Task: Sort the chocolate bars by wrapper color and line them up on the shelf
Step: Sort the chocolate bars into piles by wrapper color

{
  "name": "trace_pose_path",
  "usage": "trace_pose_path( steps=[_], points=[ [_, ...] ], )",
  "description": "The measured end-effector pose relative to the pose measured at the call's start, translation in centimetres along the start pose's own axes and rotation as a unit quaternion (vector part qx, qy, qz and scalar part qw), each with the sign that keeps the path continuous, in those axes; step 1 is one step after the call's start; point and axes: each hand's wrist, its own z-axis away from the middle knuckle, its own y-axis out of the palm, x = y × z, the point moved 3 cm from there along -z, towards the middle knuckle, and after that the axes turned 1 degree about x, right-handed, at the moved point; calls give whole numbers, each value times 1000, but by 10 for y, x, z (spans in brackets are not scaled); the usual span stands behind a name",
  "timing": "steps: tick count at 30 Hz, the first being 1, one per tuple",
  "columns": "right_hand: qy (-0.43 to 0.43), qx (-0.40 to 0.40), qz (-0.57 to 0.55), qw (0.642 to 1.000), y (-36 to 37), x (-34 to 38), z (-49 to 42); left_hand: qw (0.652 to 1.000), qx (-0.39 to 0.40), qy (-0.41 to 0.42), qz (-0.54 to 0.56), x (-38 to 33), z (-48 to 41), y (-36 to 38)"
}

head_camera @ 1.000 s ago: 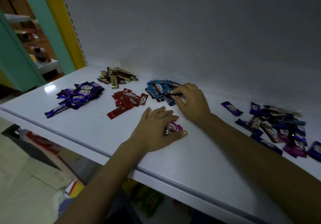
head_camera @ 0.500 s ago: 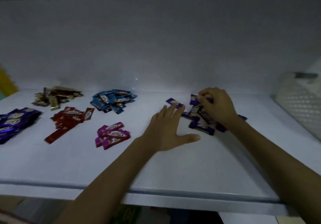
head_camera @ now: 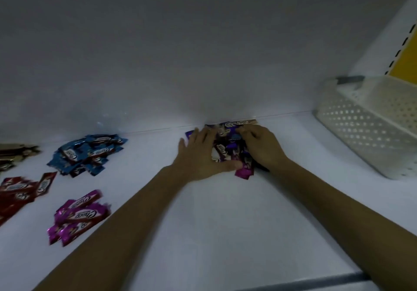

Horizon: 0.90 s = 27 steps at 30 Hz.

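Unsorted chocolate bars (head_camera: 228, 149) lie heaped against the back wall (head_camera: 203, 65) of the shelf (head_camera: 225, 223), squarely between the hands: left hand (head_camera: 199, 155) spread flat against their left side, right hand (head_camera: 262, 149) curled over the right, its grip impossible to tell, with the sorted blue pile (head_camera: 86, 153) and magenta pile (head_camera: 76, 214) off leftward

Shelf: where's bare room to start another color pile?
Bare shelf lies front-centre, between the blue pile and the left hand, and between the right hand and the basket. Crowded: the mixed pile between both hands, and around the magenta pile and red pile at left.
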Motion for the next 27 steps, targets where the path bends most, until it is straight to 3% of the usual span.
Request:
trace_pose_path(
  steps=[3, 6, 11, 19, 27],
  points=[
    [10, -21, -125, 992, 0, -2, 2, 997, -12, 81, -7, -19, -14, 6],
    [37, -45, -228, 972, -5, -2, 3, 997, -8, 78, -15, -38, -27, 14],
    [47, -81, -267, 959, -8, -6, 1, 995, -56, 79, -17, -44, -39, 11],
    [45, -113, -291, 949, -16, -6, 0, 959, -191, 206, -21, -28, -33, -2],
    [52, -111, -303, 945, -16, -3, 7, 942, -242, 229, 26, -23, -29, -29]
  ],
)
